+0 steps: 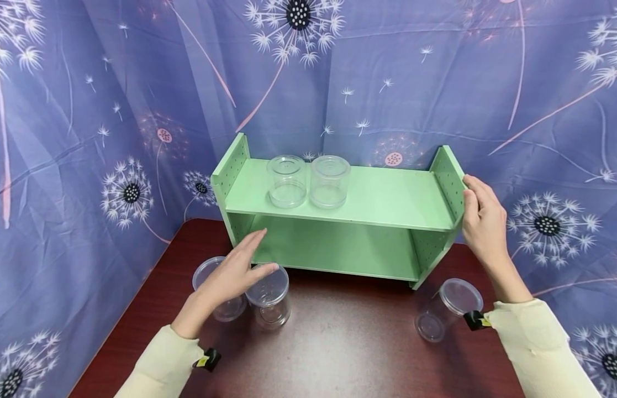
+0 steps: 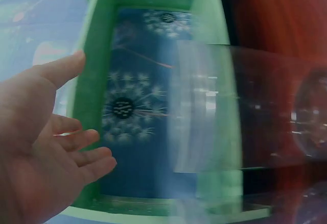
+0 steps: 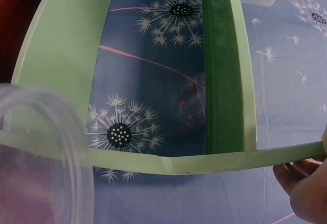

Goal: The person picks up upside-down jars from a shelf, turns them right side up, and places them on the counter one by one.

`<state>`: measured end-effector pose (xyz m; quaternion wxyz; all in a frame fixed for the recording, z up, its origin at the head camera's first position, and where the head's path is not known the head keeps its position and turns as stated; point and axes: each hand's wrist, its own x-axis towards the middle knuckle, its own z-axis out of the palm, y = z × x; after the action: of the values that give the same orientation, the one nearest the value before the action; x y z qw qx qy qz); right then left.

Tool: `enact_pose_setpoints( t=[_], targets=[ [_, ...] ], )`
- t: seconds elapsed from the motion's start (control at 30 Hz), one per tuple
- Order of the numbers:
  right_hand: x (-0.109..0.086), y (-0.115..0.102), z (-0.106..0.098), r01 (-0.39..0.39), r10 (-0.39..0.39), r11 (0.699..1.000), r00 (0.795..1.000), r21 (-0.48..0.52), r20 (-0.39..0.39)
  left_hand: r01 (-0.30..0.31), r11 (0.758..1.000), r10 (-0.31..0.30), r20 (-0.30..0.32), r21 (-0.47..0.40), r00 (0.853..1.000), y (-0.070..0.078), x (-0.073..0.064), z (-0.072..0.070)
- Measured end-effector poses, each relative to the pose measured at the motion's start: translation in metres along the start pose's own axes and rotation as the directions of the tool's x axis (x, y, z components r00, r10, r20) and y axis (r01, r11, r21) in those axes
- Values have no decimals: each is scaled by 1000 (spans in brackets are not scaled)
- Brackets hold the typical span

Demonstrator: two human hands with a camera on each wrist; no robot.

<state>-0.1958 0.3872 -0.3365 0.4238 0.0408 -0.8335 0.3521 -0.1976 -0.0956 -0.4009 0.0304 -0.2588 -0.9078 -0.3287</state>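
Observation:
A green two-tier shelf (image 1: 388,202) stands on the table against the cloth. My right hand (image 1: 483,221) grips the upper edge of its right side panel, and the right wrist view shows curled fingers (image 3: 291,175) against that panel. My left hand (image 1: 233,273) hovers with fingers spread over two clear lidded jars at the shelf's front left. One jar (image 1: 270,298) sits by the thumb; the other jar (image 1: 209,271) is partly hidden behind the hand. In the left wrist view the left hand (image 2: 56,142) holds nothing.
Two clear jars (image 1: 287,190) stand side by side on the upper board, left of centre. Another clear lidded jar (image 1: 449,307) is on the dark red table (image 1: 333,342), below my right wrist. A blue dandelion-print cloth (image 1: 368,77) hangs behind and at the left.

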Motion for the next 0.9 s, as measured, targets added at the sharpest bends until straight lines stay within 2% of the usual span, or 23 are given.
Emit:
enact_pose_setpoints(
  t=[0.2,0.37,0.53,0.73,0.9],
  targets=[
    [0,0,0,7,-7,1000,1000,1,0,-43,997,35,-116,-69,993,11,15,-26],
    [0,-1,-1,7,-7,1000,1000,-2,2,-42,987,14,-172,-157,985,18,30,-45],
    [0,0,0,5,-5,1000,1000,-2,-1,-59,967,3,-222,-247,975,20,50,-56],
    [0,0,0,-4,4,1000,1000,-4,2,-42,948,-26,-208,-315,978,21,72,-62],
    [0,0,0,-10,10,1000,1000,0,2,0,948,-57,-170,-320,984,21,90,-64]
  ],
)
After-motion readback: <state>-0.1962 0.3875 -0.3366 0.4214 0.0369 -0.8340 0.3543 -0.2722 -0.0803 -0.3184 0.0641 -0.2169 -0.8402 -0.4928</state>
